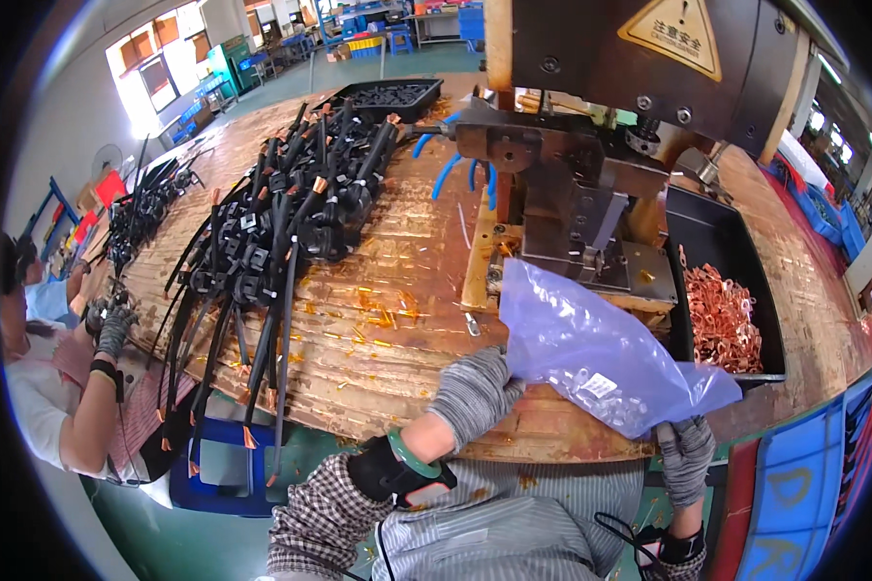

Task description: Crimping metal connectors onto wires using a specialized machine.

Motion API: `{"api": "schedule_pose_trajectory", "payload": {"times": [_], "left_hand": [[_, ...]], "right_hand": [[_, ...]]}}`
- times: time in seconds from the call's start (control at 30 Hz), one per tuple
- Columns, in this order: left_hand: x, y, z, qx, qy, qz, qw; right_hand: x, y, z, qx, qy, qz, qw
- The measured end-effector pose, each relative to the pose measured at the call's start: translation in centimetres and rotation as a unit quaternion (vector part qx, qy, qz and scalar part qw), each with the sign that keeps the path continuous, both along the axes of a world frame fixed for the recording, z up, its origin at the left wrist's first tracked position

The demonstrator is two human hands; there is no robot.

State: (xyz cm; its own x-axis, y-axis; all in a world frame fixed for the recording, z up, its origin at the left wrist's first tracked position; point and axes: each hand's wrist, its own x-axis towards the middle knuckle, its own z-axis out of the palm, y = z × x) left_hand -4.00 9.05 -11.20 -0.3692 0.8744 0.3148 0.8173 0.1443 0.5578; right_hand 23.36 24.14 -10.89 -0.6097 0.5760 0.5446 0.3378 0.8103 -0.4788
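A translucent purple plastic bag (572, 339) is held up in front of the press, over the near edge of the wooden table. Small pale pieces and a white label show in its lower part; their kind is too blurred to tell. My left hand (477, 392), in a grey knit glove, is closed on the bag's left edge. My right hand (685, 457), gloved too, grips its lower right end from below. Behind the bag stands the metal press (581, 194), partly covered by it. A small metal terminal (472, 324) lies on the table beyond my left hand.
Right of the press, a black tray (773, 329) holds a heap of copper terminals (722, 320). A pile of black cables (281, 213) with bare copper ends lies left, some hanging over the edge. Another black tray (426, 102) sits behind it. Co-workers sit at left, one's gloved hand (116, 329) near cables.
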Motion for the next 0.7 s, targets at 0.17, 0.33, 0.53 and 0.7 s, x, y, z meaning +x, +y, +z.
{"api": "schedule_pose_trajectory", "payload": {"times": [0.17,0.33,0.53,0.7], "left_hand": [[-0.9,-0.9,1.6,-0.051,-0.045,0.009,0.998],[-1.7,-1.4,0.1,-0.036,-0.048,0.027,0.998],[-1.0,-0.3,-1.0,0.005,-0.012,0.027,1.0],[-0.6,0.5,0.4,-0.05,-0.049,0.043,0.997]], "right_hand": [[-1.3,-0.9,-0.5,0.086,0.065,-0.059,0.992],[-1.9,-0.7,-0.7,0.161,0.028,-0.107,0.981],[-0.5,0.5,-1.5,0.202,0.005,-0.13,0.971],[-0.8,0.7,-1.3,0.031,0.176,-0.122,0.976]]}}
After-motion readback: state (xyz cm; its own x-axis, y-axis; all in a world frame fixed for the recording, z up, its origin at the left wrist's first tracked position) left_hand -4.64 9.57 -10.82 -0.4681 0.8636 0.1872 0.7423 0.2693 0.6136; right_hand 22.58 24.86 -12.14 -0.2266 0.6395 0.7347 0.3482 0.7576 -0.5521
